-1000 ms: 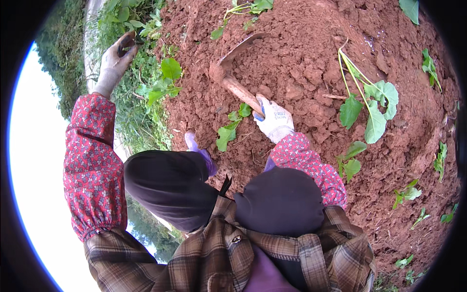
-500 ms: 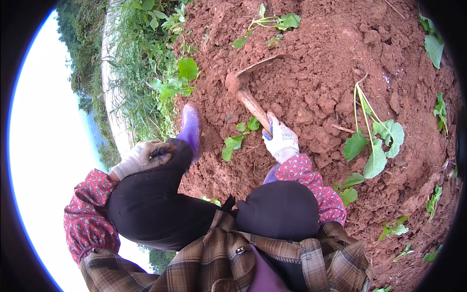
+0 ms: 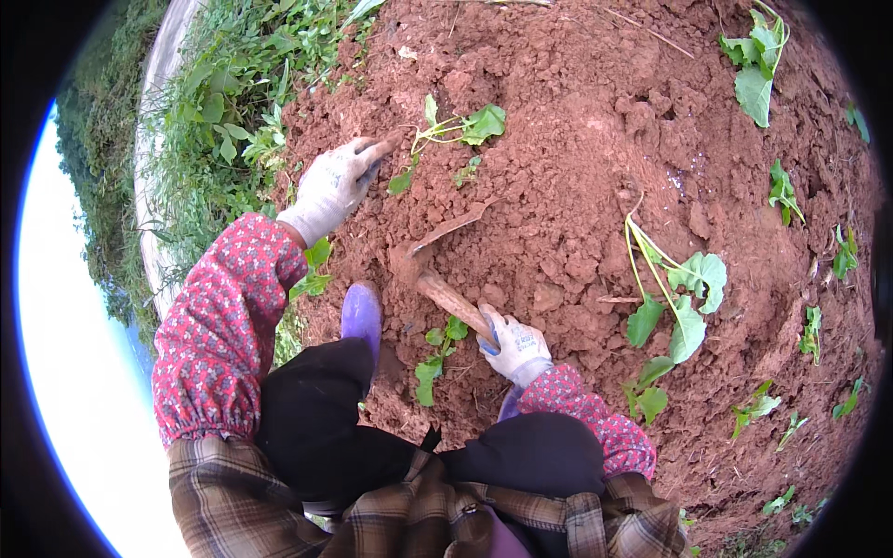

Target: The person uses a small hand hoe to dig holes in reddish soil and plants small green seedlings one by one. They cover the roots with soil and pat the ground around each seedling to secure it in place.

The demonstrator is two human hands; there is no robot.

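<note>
Fingers, right hand [image 3: 514, 349]: wrapped round the hoe [image 3: 453, 300].
Fingers, left hand [image 3: 337, 183]: one extended toward the seedling [image 3: 484, 124]; contact or grip cannot be told.
Hoe: head apparently resting on the red soil [image 3: 567, 158].
Seedling: lying just beyond the hoe's head.
Change: left hand has left the knee [image 3: 296, 400] and reached past the hoe, apparently bringing the seedling within range.

Hoe handle [image 3: 454, 302] matt wood, worn; hoe blade [image 3: 453, 226] looks like dull metal, soil-smeared. Gloves [image 3: 327, 186] matt knit cloth, sleeves [image 3: 219, 325] printed cloth, jacket [image 3: 233, 493] woven cloth, trousers [image 3: 312, 418] smooth matt cloth, boot [image 3: 361, 314] smooth, faintly glossy, rubber or plastic unclear. Soil [image 3: 567, 177] rough, crumbly, matt; leaves [image 3: 687, 330] mostly matt.
</note>
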